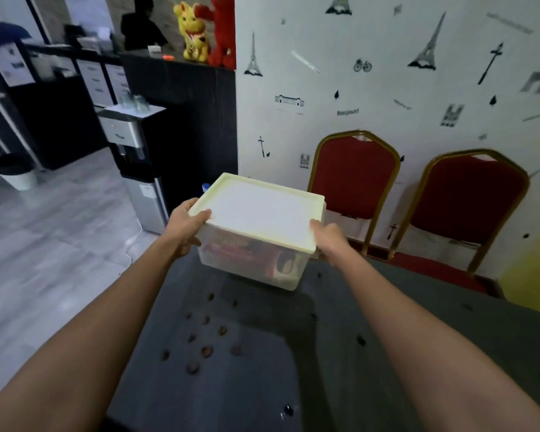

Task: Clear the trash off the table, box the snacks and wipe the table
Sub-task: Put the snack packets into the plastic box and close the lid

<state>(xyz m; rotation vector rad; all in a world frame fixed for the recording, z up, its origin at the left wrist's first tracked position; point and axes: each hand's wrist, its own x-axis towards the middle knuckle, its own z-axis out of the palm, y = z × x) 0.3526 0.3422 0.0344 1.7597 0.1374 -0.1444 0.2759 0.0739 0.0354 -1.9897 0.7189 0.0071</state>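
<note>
Dark table [387,353], far edge near a patterned wall; small brown crumbs [206,351] are scattered over the top. Clear plastic box [253,260] with pale lid [259,210] is held at the table's far edge; red snack packets [247,248] are seen inside. Left hand [186,227] and right hand [328,241] are curled round opposite lid edges. Two red chairs [354,179] are set beyond.

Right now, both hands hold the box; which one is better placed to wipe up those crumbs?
Left, probably. The left hand grips the box on the side where most crumbs lie; the right hand is farther.
</note>
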